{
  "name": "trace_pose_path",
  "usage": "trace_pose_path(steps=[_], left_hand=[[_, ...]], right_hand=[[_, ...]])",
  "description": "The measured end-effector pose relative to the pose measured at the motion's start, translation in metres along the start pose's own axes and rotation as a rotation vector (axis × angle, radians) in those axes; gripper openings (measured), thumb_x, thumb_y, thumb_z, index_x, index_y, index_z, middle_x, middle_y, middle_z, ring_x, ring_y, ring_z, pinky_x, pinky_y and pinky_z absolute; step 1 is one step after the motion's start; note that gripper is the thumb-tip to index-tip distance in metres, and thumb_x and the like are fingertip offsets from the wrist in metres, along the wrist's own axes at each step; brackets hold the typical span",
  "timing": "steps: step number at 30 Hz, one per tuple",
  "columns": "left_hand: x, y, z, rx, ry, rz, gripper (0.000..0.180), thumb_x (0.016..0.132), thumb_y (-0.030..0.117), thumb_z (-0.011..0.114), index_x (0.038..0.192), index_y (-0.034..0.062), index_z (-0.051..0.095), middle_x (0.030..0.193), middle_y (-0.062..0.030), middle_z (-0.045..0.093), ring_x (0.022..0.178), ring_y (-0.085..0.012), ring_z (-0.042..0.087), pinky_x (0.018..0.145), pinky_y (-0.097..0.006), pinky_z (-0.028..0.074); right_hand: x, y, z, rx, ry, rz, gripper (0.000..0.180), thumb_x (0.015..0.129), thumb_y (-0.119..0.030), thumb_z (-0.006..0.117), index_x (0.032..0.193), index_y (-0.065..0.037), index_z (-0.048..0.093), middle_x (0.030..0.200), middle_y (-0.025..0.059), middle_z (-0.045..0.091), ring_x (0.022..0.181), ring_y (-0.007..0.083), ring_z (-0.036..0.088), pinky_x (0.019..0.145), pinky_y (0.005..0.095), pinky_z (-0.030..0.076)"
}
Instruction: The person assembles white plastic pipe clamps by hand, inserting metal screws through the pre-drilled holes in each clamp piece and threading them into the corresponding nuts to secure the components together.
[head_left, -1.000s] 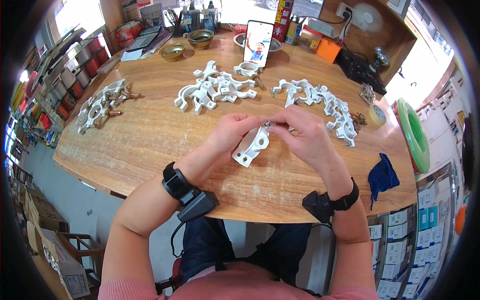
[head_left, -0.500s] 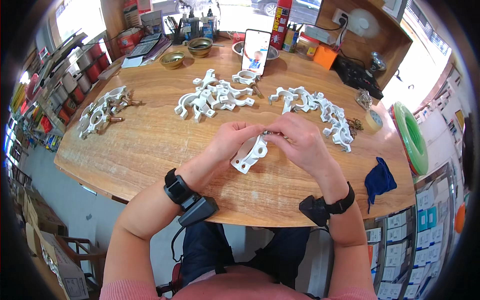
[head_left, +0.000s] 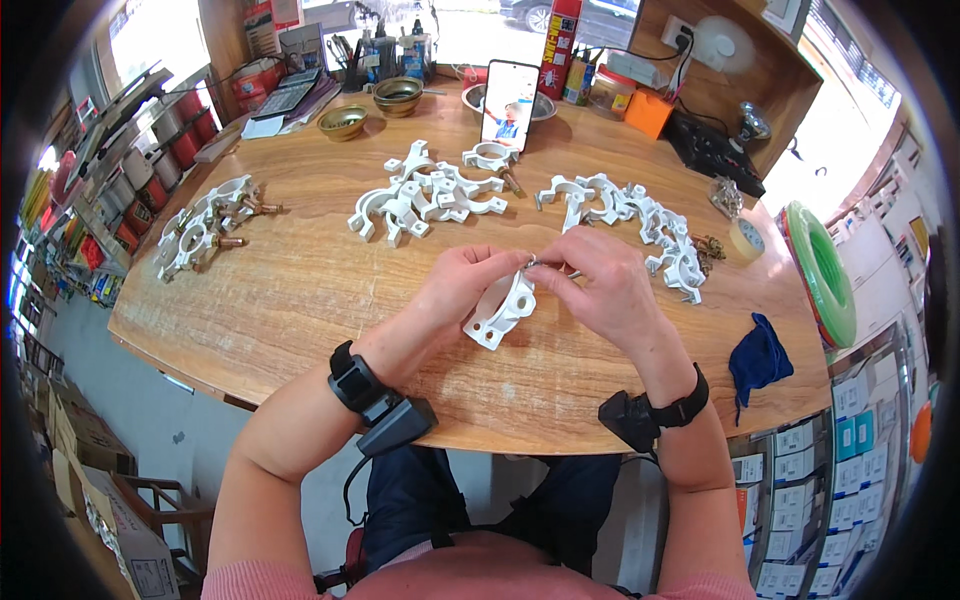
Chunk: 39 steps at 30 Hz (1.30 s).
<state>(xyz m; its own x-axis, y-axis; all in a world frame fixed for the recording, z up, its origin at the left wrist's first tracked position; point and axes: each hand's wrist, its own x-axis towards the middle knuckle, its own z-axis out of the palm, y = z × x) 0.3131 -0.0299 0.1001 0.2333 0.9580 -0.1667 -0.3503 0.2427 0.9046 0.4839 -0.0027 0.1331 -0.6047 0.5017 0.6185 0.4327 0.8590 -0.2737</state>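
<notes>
My left hand (head_left: 452, 288) grips a white curved pipe clamp (head_left: 490, 332) above the table, its lower end with holes hanging down. Pinched in my right hand (head_left: 602, 275) is a small metal screw (head_left: 573, 274), held against the clamp's upper end. Fingertips cover most of the screw. Beyond my hands lies a pile of loose white clamps (head_left: 436, 198), and a single clamp (head_left: 490, 154) sits by a brass-coloured bolt (head_left: 512, 181). More clamps with screws (head_left: 655, 222) curve along the right. On the left lie joined clamps (head_left: 195, 240) with brass-coloured bolts.
A phone (head_left: 507, 105) stands upright at the back, in front of a metal bowl. Two brass-coloured bowls (head_left: 343, 121) are at the back left. A dark blue cloth pouch (head_left: 760, 360), a tape roll (head_left: 746, 240) and a small bag (head_left: 726, 197) lie at the right.
The fingers of my right hand have shifted slightly at the screw, and more of its shaft shows. The clamp has moved very little in my left hand.
</notes>
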Motion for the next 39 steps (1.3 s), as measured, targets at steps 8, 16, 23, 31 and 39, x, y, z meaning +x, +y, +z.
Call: trace_pose_path(steps=[8,16,23,31,39], left_hand=[[-0.002,0.0,0.0,-0.021,0.015,0.032,0.018,0.084,0.021,0.053,0.083,0.0035,0.057,0.064,0.0003,0.056,0.049,-0.0059,0.052,0.04,-0.018,0.04],[-0.005,0.003,0.006,-0.028,0.038,0.014,0.018,0.083,0.023,0.054,0.083,0.0046,0.057,0.064,0.0003,0.056,0.048,-0.0057,0.051,0.039,-0.018,0.039],[0.001,0.002,-0.001,-0.149,0.115,0.15,0.018,0.084,0.024,0.052,0.084,0.0061,0.055,0.068,-0.0001,0.055,0.058,-0.0074,0.052,0.049,-0.021,0.044],[0.003,-0.003,0.0,-0.214,0.183,0.282,0.021,0.086,0.023,0.048,0.092,0.0034,0.049,0.085,-0.0056,0.056,0.076,-0.0139,0.053,0.065,-0.029,0.048],[-0.004,-0.004,0.006,-0.195,0.167,0.276,0.021,0.085,0.022,0.049,0.094,0.0031,0.05,0.089,-0.0073,0.057,0.081,-0.0154,0.054,0.068,-0.029,0.048]], right_hand=[[0.001,-0.003,0.002,0.007,0.067,-0.052,0.015,0.069,-0.019,0.065,0.076,-0.007,0.06,0.071,0.005,0.057,0.064,0.0216,0.056,0.054,0.0303,0.044],[0.002,-0.005,0.0,0.008,0.049,0.016,0.012,0.07,-0.017,0.064,0.075,-0.007,0.06,0.07,0.0052,0.057,0.063,0.0211,0.055,0.053,0.03,0.043],[-0.003,-0.006,0.001,0.049,-0.11,0.174,0.018,0.073,-0.022,0.062,0.069,-0.005,0.059,0.06,0.0066,0.056,0.055,0.0235,0.055,0.05,0.0313,0.043],[-0.007,-0.024,0.019,0.352,-0.322,0.244,0.021,0.076,-0.027,0.06,0.082,-0.007,0.059,0.067,0.0078,0.06,0.059,0.0243,0.057,0.054,0.0323,0.045],[-0.007,-0.024,0.021,0.354,-0.305,0.246,0.021,0.075,-0.028,0.061,0.081,-0.008,0.06,0.068,0.0083,0.061,0.06,0.0252,0.058,0.055,0.0334,0.045]])
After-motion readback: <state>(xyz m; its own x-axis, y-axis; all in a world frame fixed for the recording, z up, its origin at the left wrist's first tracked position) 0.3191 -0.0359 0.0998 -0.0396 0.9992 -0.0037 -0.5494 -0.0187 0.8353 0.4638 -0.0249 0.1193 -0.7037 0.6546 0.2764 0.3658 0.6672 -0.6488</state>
